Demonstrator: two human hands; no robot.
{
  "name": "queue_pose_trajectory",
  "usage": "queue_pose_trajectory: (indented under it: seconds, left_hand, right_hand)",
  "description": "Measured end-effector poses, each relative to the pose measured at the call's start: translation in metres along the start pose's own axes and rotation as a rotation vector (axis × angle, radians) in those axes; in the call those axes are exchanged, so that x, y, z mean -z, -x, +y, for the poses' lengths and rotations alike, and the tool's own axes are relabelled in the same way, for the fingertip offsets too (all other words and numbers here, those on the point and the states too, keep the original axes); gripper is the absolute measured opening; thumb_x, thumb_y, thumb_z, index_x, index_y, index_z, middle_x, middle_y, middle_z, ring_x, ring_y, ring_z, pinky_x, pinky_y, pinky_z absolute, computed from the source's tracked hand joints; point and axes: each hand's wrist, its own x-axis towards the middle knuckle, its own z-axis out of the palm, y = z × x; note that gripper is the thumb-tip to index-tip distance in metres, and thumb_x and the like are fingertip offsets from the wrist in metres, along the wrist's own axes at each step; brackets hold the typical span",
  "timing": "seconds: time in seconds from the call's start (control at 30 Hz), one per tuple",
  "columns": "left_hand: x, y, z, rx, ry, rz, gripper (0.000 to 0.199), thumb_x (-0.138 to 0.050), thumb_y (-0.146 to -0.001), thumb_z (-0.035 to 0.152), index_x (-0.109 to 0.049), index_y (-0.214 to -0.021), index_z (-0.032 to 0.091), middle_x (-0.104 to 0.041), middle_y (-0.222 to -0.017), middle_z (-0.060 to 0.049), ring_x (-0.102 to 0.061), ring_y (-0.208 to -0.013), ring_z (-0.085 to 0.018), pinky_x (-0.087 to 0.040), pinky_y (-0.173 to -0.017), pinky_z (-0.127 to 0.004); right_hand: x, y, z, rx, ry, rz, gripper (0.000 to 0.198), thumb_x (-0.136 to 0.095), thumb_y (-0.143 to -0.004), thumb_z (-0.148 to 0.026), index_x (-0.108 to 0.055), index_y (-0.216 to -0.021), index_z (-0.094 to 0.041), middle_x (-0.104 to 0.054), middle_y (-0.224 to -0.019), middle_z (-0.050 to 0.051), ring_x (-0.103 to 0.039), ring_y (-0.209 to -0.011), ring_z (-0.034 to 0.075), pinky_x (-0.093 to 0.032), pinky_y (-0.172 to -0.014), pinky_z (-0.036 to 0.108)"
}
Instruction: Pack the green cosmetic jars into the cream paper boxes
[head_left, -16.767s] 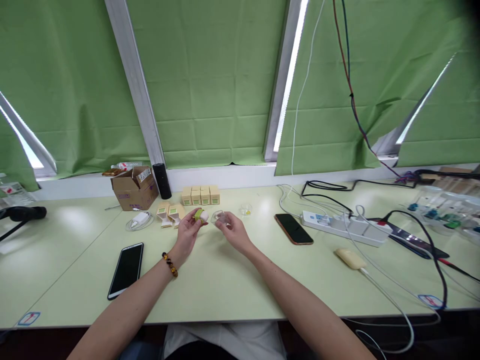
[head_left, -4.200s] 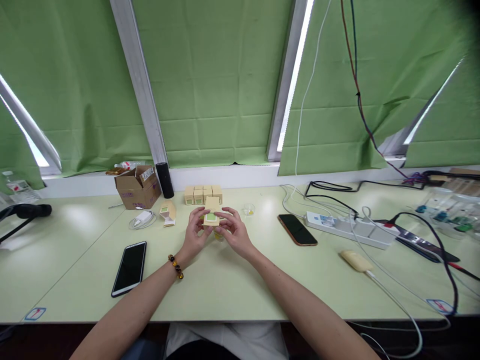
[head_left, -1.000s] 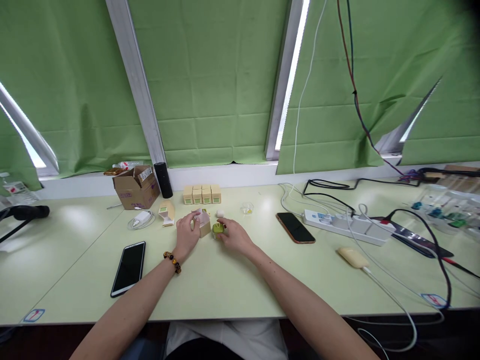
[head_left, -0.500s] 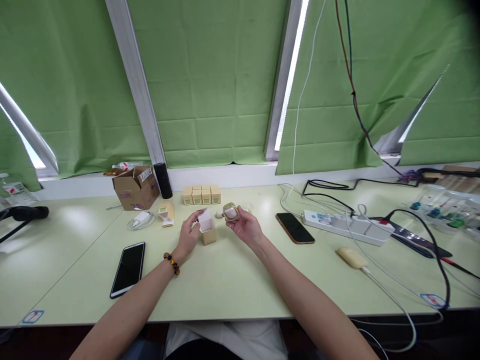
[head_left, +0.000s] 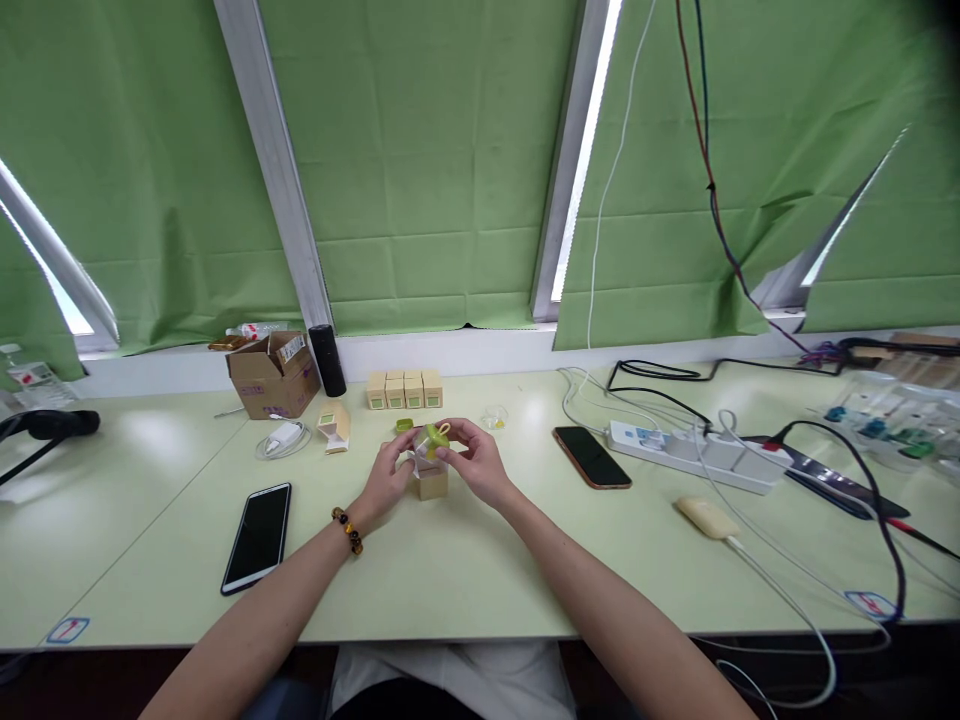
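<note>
A small open cardboard box (head_left: 433,487) stands on the table between my two hands, its white inner flap raised. The fingers of my left hand (head_left: 386,474) are closed on the box's upper left side. A small green piece with a pale loop on top (head_left: 433,437) is pinched by my right hand (head_left: 480,463) just above the box opening. Fingers partly cover this piece, and I cannot make out its exact kind. Just behind my left fingertips lies a small green square item (head_left: 405,425). Off to the right, a clear plastic piece (head_left: 494,417) rests on the table.
Several small closed boxes (head_left: 405,390) line the back. At left are a torn-open carton piece (head_left: 333,428), coiled white cable (head_left: 283,438), brown carton (head_left: 274,377), black cylinder (head_left: 327,360) and phone (head_left: 257,538). Another phone (head_left: 592,457), power strip (head_left: 697,455) and mouse (head_left: 706,518) occupy the right.
My right hand has brought the green piece left, over the box, and turned it loop-up. The box and my left hand have shifted slightly right. A green square item now shows behind them.
</note>
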Motion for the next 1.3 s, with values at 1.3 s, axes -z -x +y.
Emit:
queue_pose_trajectory:
  seconds: [1.3]
  left_hand:
    - [0.003,-0.002,-0.001,-0.015,0.060,-0.022,0.067,-0.050,-0.075,0.011,-0.063,-0.140,0.022,-0.068,-0.137,-0.008,-0.061,-0.118,-0.028,-0.045,-0.110,-0.048]
  right_hand:
    - [-0.017,0.003,0.030,0.053,0.356,0.047,0.009,-0.069,-0.082,-0.023,-0.074,-0.075,-0.023,-0.053,-0.111,0.009,-0.056,-0.104,0.025,-0.055,-0.082,0.042]
